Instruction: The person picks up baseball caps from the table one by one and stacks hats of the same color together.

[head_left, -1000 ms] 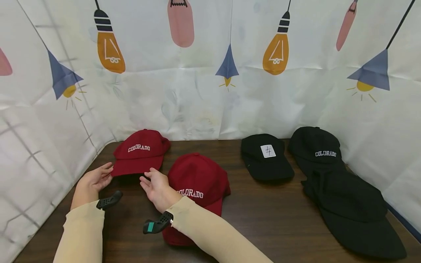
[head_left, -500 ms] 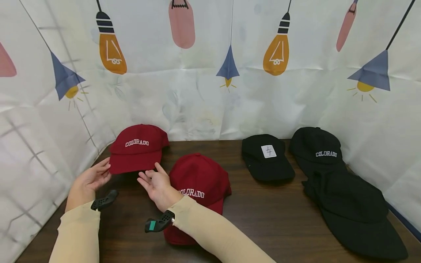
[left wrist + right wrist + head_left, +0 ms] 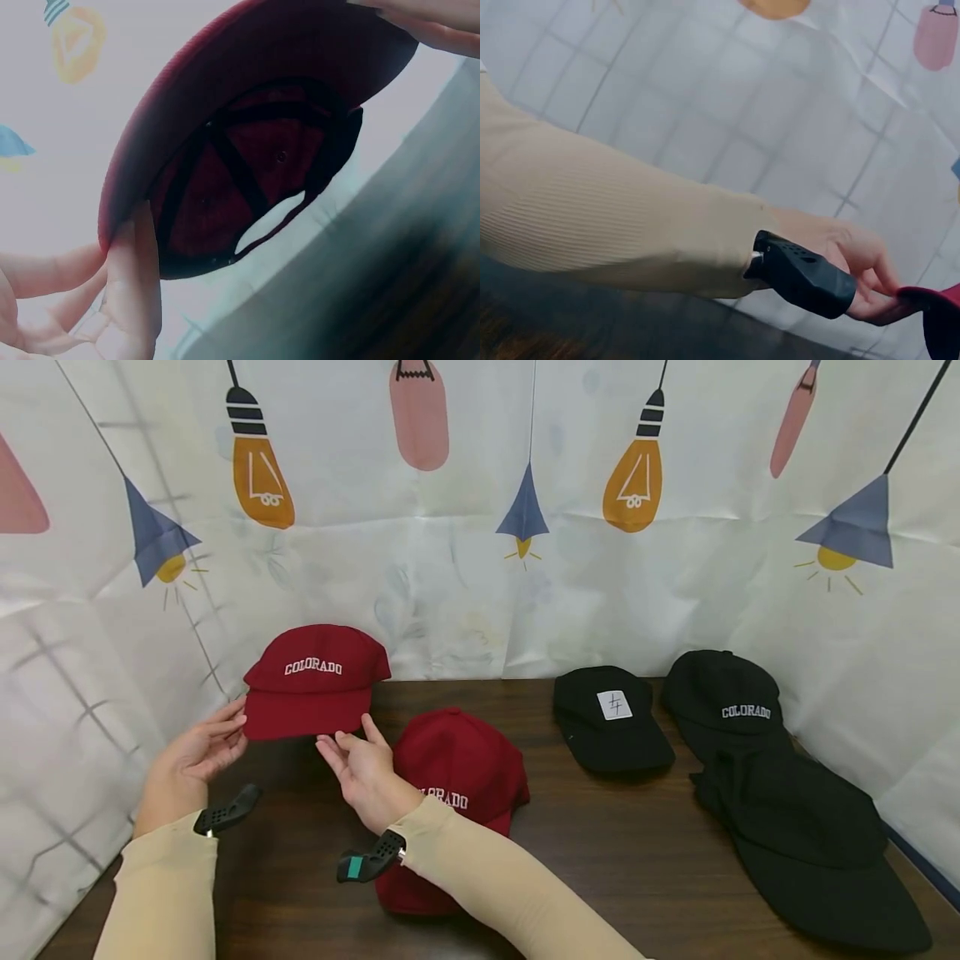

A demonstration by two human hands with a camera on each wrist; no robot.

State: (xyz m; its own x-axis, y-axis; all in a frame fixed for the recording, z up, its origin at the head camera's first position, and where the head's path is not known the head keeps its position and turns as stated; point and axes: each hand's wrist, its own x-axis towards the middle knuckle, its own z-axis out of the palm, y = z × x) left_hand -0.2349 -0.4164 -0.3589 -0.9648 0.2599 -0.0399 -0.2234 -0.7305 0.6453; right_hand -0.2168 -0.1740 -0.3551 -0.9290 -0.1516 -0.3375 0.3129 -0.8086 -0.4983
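Observation:
A red baseball cap [image 3: 309, 647] with white COLORADO lettering is held up over the back left of the table, brim toward me. My left hand [image 3: 197, 764] pinches the brim's left edge; my right hand [image 3: 370, 781] pinches its right edge. From below, the left wrist view shows the cap's underside [image 3: 217, 90], its dark inner seams and the gap above the back strap, with left-hand fingers [image 3: 131, 277] on the brim. In the right wrist view, the right hand [image 3: 847, 247] grips the brim's corner. A second red cap [image 3: 457, 752] lies partly hidden behind my right forearm.
Three black caps lie on the right of the brown table [image 3: 600, 860]: a cap with a white label [image 3: 607, 735], a COLORADO cap [image 3: 720, 693] and a larger plain cap [image 3: 810, 827] overlapping it. A printed white curtain [image 3: 465, 593] surrounds the back and sides.
The red cap has risen from the table, first at the brim and then as a whole. Both hands have moved up with it, and their fingers have closed on the brim.

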